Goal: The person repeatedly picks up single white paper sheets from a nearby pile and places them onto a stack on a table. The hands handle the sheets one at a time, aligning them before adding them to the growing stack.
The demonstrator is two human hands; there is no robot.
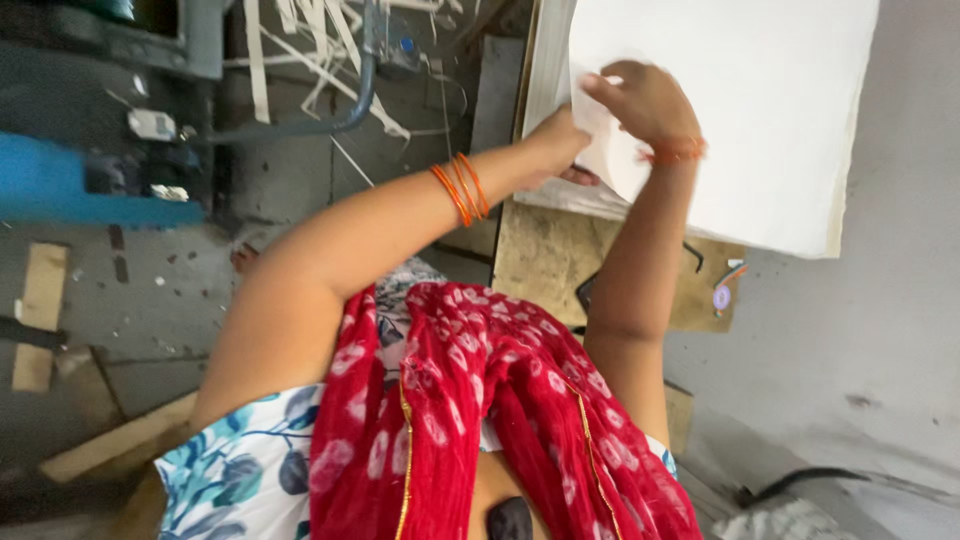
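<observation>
A thick stack of large white paper sheets lies at the top right. My left hand, with orange bangles on its forearm, pinches the near left corner of the stack from the side. My right hand, with an orange thread at the wrist, curls over the same corner and holds the top sheets lifted and bent. The fingertips of both hands are partly hidden by the paper. A red patterned scarf and a floral garment fill the bottom of the view.
The stack rests on a brown board that also carries a small round sticker. White paper strips litter the floor at the top. Also in view are a blue machine part, wooden offcuts and a black cable.
</observation>
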